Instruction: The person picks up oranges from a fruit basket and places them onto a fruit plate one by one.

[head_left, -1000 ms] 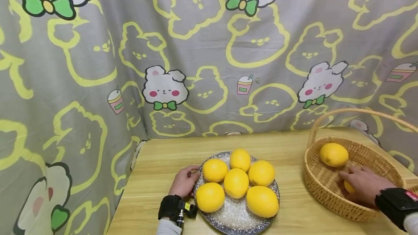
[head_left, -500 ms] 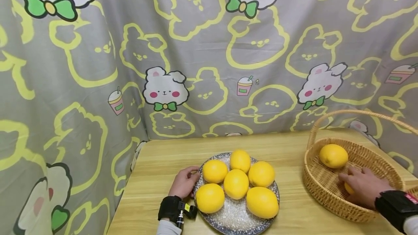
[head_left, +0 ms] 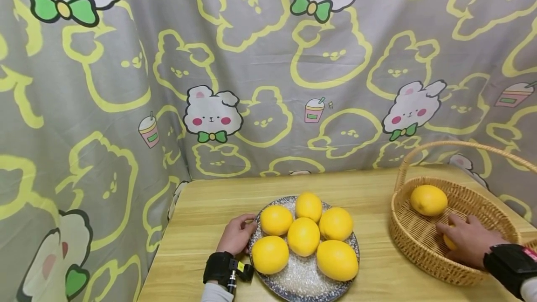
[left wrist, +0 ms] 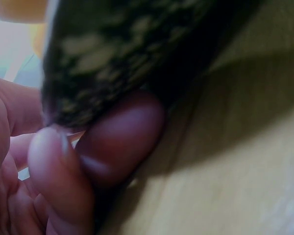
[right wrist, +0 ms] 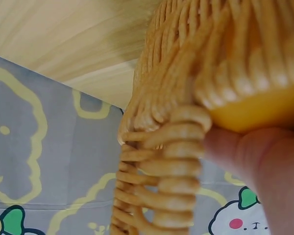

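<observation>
Two bare hands work at a wooden table [head_left: 201, 209] set against a cartoon-print curtain [head_left: 126, 83]. The right grip [head_left: 463, 241] lies inside a wicker basket [head_left: 409, 239], its fingers curled over a yellow lemon [head_left: 449, 242] that rests on the basket floor; only a sliver of the fruit shows under the palm in the head view. In the right wrist view the same lemon [right wrist: 264, 110] is pressed between a fingertip and the woven wall [right wrist: 171, 161], so this grip is closed around the fruit. A second lemon [head_left: 428, 200] lies just beyond the right grip's fingertips, also inside the basket and apart from the hand. The basket's arched handle [head_left: 461, 146] rises above and behind the grip.

The left grip [head_left: 237, 234] rests on the table with its fingers curled against the near left rim of a speckled plate [head_left: 299, 278]. In the left wrist view a thumb and fingertip [left wrist: 117, 142] pinch the dark patterned rim [left wrist: 112, 54], one digit tucked under the edge. Six lemons [head_left: 304, 235] are heaped on the plate, just to the right of the left grip; the nearest of them [head_left: 270, 253] lies just beside it without touching. Each wrist wears a black band carrying a camera [head_left: 222, 269].
</observation>
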Demonstrator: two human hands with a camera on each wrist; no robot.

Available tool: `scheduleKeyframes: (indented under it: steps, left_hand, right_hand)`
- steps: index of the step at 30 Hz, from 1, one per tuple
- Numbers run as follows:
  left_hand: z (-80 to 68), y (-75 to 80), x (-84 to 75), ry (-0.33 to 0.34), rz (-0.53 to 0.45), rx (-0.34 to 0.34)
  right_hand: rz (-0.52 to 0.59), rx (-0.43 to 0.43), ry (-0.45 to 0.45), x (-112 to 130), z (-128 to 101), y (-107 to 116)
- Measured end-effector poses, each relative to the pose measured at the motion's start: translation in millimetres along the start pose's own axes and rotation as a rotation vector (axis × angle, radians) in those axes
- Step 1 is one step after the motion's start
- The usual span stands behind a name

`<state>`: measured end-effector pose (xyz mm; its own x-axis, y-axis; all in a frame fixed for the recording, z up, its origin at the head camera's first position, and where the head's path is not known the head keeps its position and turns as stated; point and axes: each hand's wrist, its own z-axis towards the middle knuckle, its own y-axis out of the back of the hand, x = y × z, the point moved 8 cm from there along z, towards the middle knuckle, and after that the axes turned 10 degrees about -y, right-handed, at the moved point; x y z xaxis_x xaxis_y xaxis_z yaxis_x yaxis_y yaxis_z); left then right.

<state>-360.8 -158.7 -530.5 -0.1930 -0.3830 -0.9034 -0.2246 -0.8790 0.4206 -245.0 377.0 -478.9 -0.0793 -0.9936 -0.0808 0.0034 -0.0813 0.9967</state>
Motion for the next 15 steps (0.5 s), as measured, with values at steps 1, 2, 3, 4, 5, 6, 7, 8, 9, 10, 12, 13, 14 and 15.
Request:
scheduleKeyframes:
  steps: [1,2,3,4,5,6,7,8,9,10,12,13,14,15]
  left_hand:
    - [0.1,0.0,0.1,-0.001,0.001,0.000]
    - [0.0,0.1,0.2,-0.001,0.002,-0.001]
    - [0.1,0.2,0.4,0.000,0.003,-0.001]
    - [0.0,0.2,0.4,0.000,0.005,-0.002]
    - [0.0,0.3,0.6,0.002,0.006,-0.002]
    - [-0.2,0.3,0.4,0.002,0.005,-0.001]
    - [-0.5,0.3,0.0,0.002,0.005,-0.001]
    - [-0.6,0.3,-0.3,0.001,0.005,-0.001]
    - [-0.7,0.3,-0.7,0.001,0.005,0.000]
    - [-0.8,0.4,-1.2,0.000,0.007,-0.001]
    - [-0.9,0.4,-1.7,0.000,0.008,-0.002]
    - [-1.0,0.5,-2.0,0.001,0.009,-0.003]
    - [-1.2,0.6,-2.0,0.004,0.010,-0.004]
    - [-1.3,0.6,-2.0,0.005,0.011,-0.005]
  right_hand:
    - [-0.001,0.001,0.003,0.5,-0.2,0.5]
    - [-0.004,0.004,0.002,1.0,-0.2,0.5]
    - [-0.006,0.007,0.006,1.6,-0.2,0.6]
    - [-0.012,0.017,0.001,1.8,0.0,0.2]
    - [-0.019,0.031,-0.005,1.7,0.1,-0.9]
    - [-0.023,0.031,-0.009,1.6,0.2,-0.9]
    - [-0.026,0.035,-0.013,1.5,0.1,-1.4]
    - [-0.032,0.046,-0.021,1.4,0.0,-2.3]
    - [-0.035,0.045,-0.022,1.5,-0.1,-2.4]
    - [-0.038,0.051,-0.028,1.3,-0.2,-2.9]
    - [-0.037,0.054,-0.029,1.3,-0.4,-3.6]
    - [-0.039,0.063,-0.033,1.3,-0.5,-4.2]
    - [-0.042,0.075,-0.040,1.1,-0.5,-4.7]
    - [-0.043,0.081,-0.041,1.1,-0.5,-5.0]
